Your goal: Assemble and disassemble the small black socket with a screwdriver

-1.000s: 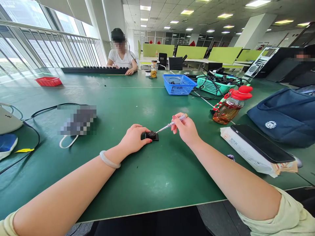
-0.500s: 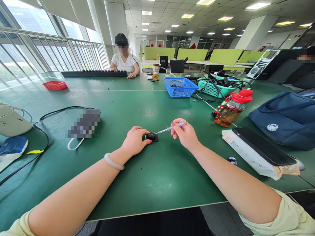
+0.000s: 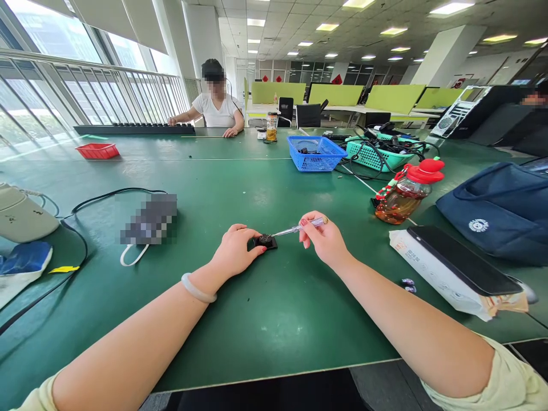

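Near the middle of the frame, a small black piece [image 3: 269, 242] lies on the green table [image 3: 299, 325], its left side held between the thumb and forefinger of the left hand [image 3: 237, 249]. The right hand [image 3: 322, 237], just right of centre, has its fingers closed around the clear handle of a screwdriver [image 3: 293, 229], whose thin shaft slants down leftward to the piece; the tip seems to touch it, though it is too small to be sure. At upper right of centre sits a blue basket [image 3: 317, 162], and at the right a red-lidded bottle [image 3: 398, 204] stands near a dark blue bag [image 3: 500, 208]. In the upper left are a red tray [image 3: 98, 152] and, farther back, a seated person [image 3: 217, 109] in white.
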Demonstrator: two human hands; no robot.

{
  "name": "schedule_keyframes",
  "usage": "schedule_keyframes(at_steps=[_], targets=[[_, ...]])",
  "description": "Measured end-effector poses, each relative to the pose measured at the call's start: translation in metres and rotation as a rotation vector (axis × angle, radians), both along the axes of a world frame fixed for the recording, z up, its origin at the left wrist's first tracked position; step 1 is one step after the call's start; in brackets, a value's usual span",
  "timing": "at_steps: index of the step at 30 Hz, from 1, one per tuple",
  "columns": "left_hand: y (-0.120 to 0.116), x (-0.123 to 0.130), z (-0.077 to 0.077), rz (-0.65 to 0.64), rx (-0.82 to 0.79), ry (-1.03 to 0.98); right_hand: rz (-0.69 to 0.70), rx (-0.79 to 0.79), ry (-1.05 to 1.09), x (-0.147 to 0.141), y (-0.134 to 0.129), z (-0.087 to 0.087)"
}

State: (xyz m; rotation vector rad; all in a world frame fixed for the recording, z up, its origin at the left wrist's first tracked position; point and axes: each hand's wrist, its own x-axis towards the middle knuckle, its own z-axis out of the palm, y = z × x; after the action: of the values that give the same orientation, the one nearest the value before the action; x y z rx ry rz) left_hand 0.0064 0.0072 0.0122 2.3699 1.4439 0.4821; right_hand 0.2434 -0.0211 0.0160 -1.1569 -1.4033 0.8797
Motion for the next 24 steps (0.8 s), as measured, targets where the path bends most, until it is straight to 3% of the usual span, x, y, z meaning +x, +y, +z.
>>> schedule_keyframes(at_steps=[5, 7, 10, 12, 15, 18, 24], targets=[[0.005, -0.011, 0.011, 0.043, 0.118, 0.062, -0.01, -0.01, -0.014, 0.0, -0.001, 0.002], [0.013, -0.031, 0.025, 0.192, 0.258, 0.119, -0.016, -0.012, -0.014, 0.0, -0.001, 0.002], [0.025, -0.077, 0.047, 0.542, 0.4, 0.189, -0.011, -0.012, -0.007, 0.0, -0.001, 0.002], [0.032, -0.108, 0.057, 0.72, 0.312, 0.249, -0.004, -0.011, -0.006, 0.001, -0.001, 0.002], [0.038, -0.139, 0.064, 0.909, 0.014, 0.313, 0.001, -0.014, -0.014, 0.001, -0.001, 0.001], [0.042, -0.15, 0.066, 0.969, -0.186, 0.315, -0.004, -0.017, -0.018, 0.001, -0.002, 0.001], [0.045, -0.15, 0.071, 0.997, -0.214, 0.258, -0.008, -0.006, -0.022, 0.002, 0.0, 0.0]])
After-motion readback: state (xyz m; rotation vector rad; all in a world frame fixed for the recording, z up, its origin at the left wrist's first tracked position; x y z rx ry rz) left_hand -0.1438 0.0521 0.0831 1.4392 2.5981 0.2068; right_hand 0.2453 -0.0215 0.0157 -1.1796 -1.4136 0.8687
